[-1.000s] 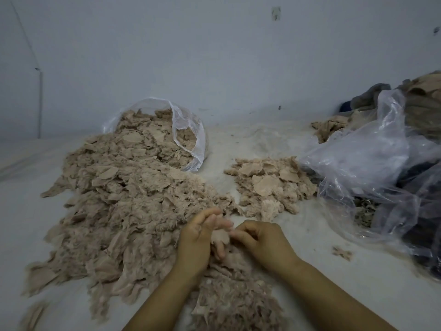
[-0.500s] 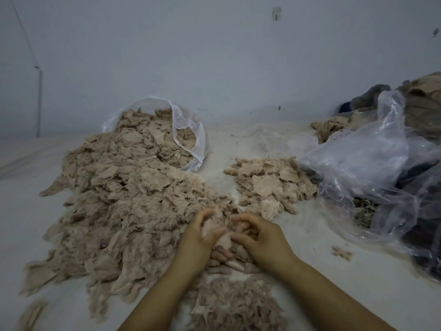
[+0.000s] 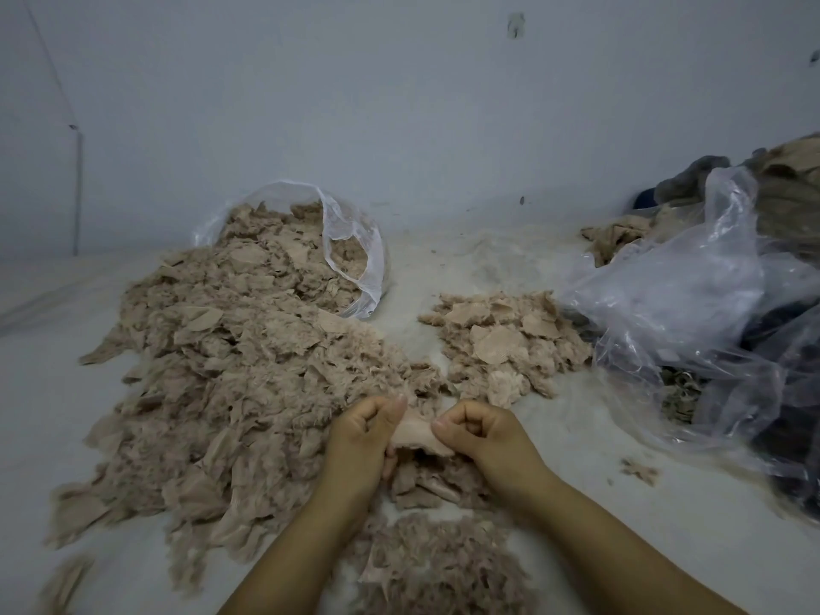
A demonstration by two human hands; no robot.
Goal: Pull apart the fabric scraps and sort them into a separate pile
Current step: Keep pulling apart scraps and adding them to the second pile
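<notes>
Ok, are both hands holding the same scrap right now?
Yes, the left hand and the right hand each pinch one end of the same pale scrap, which is stretched between them.

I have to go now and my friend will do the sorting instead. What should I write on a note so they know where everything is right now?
Left hand and right hand: both pinch one pale pink fabric scrap, held between them over the grey-white table.
Unsorted: big heap of beige fluffy scraps on the left, spilling from a clear plastic bag.
Sorted: small pile of flat beige scraps ahead on the right.
A fuzzy pile lies close between the forearms.
Done: a small share sorted.
Left: pull this scrap apart, then work through the big heap.
</notes>
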